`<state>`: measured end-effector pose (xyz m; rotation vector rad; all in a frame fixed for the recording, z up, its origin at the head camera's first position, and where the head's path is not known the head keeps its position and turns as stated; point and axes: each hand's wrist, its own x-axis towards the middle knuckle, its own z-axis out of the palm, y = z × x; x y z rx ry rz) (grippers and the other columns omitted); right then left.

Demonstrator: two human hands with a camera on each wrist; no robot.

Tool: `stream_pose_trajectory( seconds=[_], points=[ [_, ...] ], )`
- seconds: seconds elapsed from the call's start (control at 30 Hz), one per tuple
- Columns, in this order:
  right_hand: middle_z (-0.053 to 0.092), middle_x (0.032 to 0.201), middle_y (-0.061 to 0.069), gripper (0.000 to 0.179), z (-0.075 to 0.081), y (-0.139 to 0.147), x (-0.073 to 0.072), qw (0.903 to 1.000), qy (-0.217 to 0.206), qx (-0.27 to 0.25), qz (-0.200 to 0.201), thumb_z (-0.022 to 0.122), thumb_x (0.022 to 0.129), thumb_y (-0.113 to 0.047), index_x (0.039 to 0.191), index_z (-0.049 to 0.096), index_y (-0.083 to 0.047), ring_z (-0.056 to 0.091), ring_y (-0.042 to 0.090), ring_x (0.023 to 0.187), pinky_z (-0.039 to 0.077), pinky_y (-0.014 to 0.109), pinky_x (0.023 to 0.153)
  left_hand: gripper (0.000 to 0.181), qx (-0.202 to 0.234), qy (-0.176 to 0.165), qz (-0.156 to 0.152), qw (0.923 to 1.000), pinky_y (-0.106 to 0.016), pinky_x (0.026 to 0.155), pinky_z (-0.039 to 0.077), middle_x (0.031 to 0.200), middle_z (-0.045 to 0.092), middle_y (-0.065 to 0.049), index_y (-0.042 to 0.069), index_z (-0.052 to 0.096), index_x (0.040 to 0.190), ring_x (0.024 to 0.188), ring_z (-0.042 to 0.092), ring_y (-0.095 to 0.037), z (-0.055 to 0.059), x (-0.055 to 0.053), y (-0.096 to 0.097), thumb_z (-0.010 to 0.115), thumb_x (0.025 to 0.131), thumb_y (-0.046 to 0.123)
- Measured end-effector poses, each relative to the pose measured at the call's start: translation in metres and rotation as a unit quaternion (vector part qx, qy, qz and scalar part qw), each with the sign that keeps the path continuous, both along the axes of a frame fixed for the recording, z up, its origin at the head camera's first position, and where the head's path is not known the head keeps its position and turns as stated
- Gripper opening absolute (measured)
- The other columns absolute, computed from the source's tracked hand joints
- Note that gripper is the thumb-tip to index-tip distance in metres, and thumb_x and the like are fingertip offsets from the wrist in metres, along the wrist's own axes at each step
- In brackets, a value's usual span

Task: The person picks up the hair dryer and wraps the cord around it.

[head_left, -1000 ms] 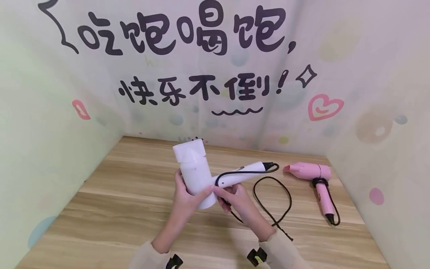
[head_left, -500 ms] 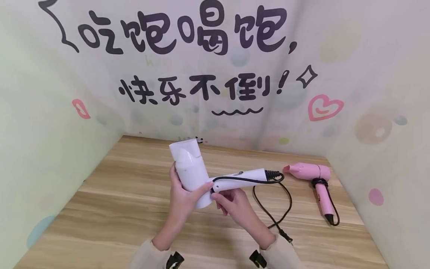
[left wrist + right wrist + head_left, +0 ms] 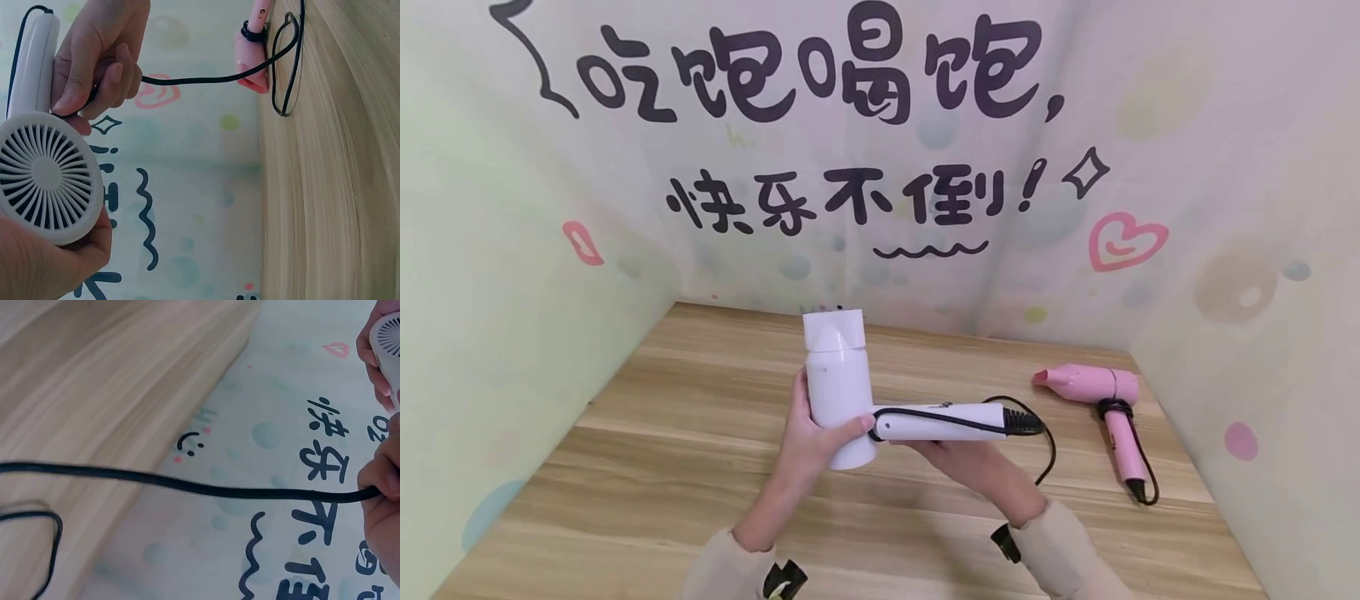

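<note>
White dryer: a glossy white hair dryer (image 3: 838, 392) with a cylindrical barrel, held up over the middle of the counter, left of the pink one.
Nozzle and grille: the flattened white nozzle (image 3: 835, 331) points to the far side; the round slatted grille (image 3: 47, 175) closes the near end.
Handle: the smooth white handle (image 3: 940, 431) extends right, the cord running along it.
Left hand: the left hand (image 3: 808, 429) has its fingers wrapped round the barrel.
Right hand: the right hand (image 3: 103, 69), just beside the handle, pinches the cord in curled fingers.
Cord: a thin, flexible black cord (image 3: 237, 492) runs from the right hand towards a loop on the counter.
Pink dryer: a pink hair dryer (image 3: 1086, 383) lies at the far right, its black cord (image 3: 1116, 407) coiled round the handle's top.
Counter: pale brown counter (image 3: 700, 400) with streaky wood grain.
Since earlier: the white barrel has straightened, its handle has swung level, and the right hand has slid behind it; the pink dryer has stayed put.
</note>
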<state>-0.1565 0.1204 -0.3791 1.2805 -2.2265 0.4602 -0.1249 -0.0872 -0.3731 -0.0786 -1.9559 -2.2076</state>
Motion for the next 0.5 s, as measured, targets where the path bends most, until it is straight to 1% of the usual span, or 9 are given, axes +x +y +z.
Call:
stream_pose_trajectory(
  seconds=[0.03, 0.07, 0.1, 0.13, 0.17, 0.23, 0.27, 0.33, 0.5],
  points=[
    [0.061, 0.109, -0.002, 0.038, 0.002, 0.003, -0.001, 0.9902, 0.12, 0.064, -0.031, 0.044, 0.099, -0.022, 0.133, 0.048, -0.005, 0.053, 0.002, 0.086, 0.042, 0.013, 0.083, 0.088, 0.001, -0.005, -0.008, 1.0, -0.036, 0.084, 0.049, 0.116, 0.053, -0.011, 0.014, 0.027, 0.138, 0.098, 0.055, -0.021, 0.0, 0.0, -0.001, 0.076, 0.067, -0.001],
    [0.059, 0.102, -0.001, 0.039, 0.006, 0.006, -0.001, 0.9593, 0.249, 0.116, -0.067, 0.038, 0.101, -0.017, 0.137, 0.041, -0.003, 0.05, 0.002, 0.08, 0.04, 0.011, 0.079, 0.088, 0.002, -0.011, -0.017, 0.9998, -0.036, 0.084, 0.049, 0.116, 0.053, -0.011, 0.014, 0.027, 0.138, 0.098, 0.055, -0.021, 0.0, 0.0, -0.002, 0.076, 0.066, -0.001],
    [0.059, 0.1, -0.002, 0.038, 0.009, 0.008, -0.001, 0.9385, 0.311, 0.13, -0.076, 0.036, 0.101, -0.016, 0.137, 0.041, -0.005, 0.048, 0.001, 0.077, 0.038, 0.009, 0.076, 0.088, 0.002, -0.016, -0.024, 0.9996, -0.036, 0.084, 0.049, 0.116, 0.053, -0.012, 0.015, 0.027, 0.138, 0.098, 0.055, -0.022, 0.001, 0.001, -0.002, 0.076, 0.066, 0.0],
    [0.057, 0.096, -0.002, 0.036, 0.013, 0.01, -0.001, 0.9398, 0.303, 0.142, -0.069, 0.036, 0.099, -0.012, 0.134, 0.044, -0.006, 0.044, 0.001, 0.074, 0.037, 0.009, 0.072, 0.088, 0.0, -0.02, -0.029, 0.9994, -0.036, 0.083, 0.05, 0.116, 0.053, -0.013, 0.015, 0.027, 0.138, 0.098, 0.056, -0.022, 0.001, 0.001, -0.003, 0.076, 0.066, 0.0],
    [0.058, 0.097, -0.002, 0.037, 0.016, 0.012, -0.001, 0.9498, 0.264, 0.158, -0.057, 0.038, 0.097, -0.008, 0.133, 0.045, -0.005, 0.046, 0.0, 0.074, 0.038, 0.01, 0.071, 0.089, 0.0, -0.022, -0.036, 0.9991, -0.035, 0.083, 0.05, 0.116, 0.053, -0.014, 0.014, 0.027, 0.139, 0.098, 0.056, -0.022, 0.001, 0.001, -0.004, 0.077, 0.066, 0.001],
    [0.06, 0.08, -0.004, 0.024, 0.022, 0.015, -0.003, 0.9927, 0.041, 0.114, 0.007, 0.049, 0.091, -0.005, 0.111, 0.061, -0.008, 0.051, 0.001, 0.067, 0.042, 0.012, 0.062, 0.09, -0.001, -0.025, -0.049, 0.9985, -0.036, 0.082, 0.05, 0.116, 0.053, -0.016, 0.013, 0.027, 0.139, 0.097, 0.056, -0.022, 0.002, 0.001, -0.006, 0.077, 0.065, 0.001],
    [0.063, 0.078, -0.005, 0.016, 0.023, 0.017, -0.005, 0.9952, -0.067, 0.063, 0.033, 0.053, 0.09, -0.006, 0.1, 0.064, -0.012, 0.055, 0.001, 0.068, 0.045, 0.014, 0.063, 0.09, -0.002, -0.025, -0.058, 0.998, -0.036, 0.082, 0.05, 0.115, 0.053, -0.016, 0.013, 0.027, 0.139, 0.097, 0.056, -0.022, 0.002, 0.001, -0.008, 0.077, 0.065, 0.002],
    [0.068, 0.083, -0.005, 0.01, 0.023, 0.02, -0.012, 0.9826, -0.183, -0.002, 0.034, 0.061, 0.088, -0.009, 0.09, 0.068, -0.015, 0.061, 0.002, 0.074, 0.051, 0.019, 0.066, 0.09, -0.007, -0.025, -0.08, 0.9964, -0.036, 0.081, 0.05, 0.114, 0.053, -0.018, 0.011, 0.028, 0.138, 0.096, 0.056, -0.022, 0.002, 0.001, -0.01, 0.078, 0.064, 0.003],
    [0.067, 0.08, -0.01, 0.005, 0.023, 0.027, -0.025, 0.9922, -0.117, 0.016, -0.039, 0.066, 0.085, -0.022, 0.085, 0.068, -0.018, 0.06, 0.0, 0.071, 0.051, 0.02, 0.064, 0.093, -0.05, -0.03, -0.166, 0.9844, -0.038, 0.078, 0.052, 0.113, 0.053, -0.02, 0.011, 0.026, 0.14, 0.094, 0.057, -0.022, 0.001, -0.001, -0.015, 0.081, 0.065, 0.011]
  ],
)
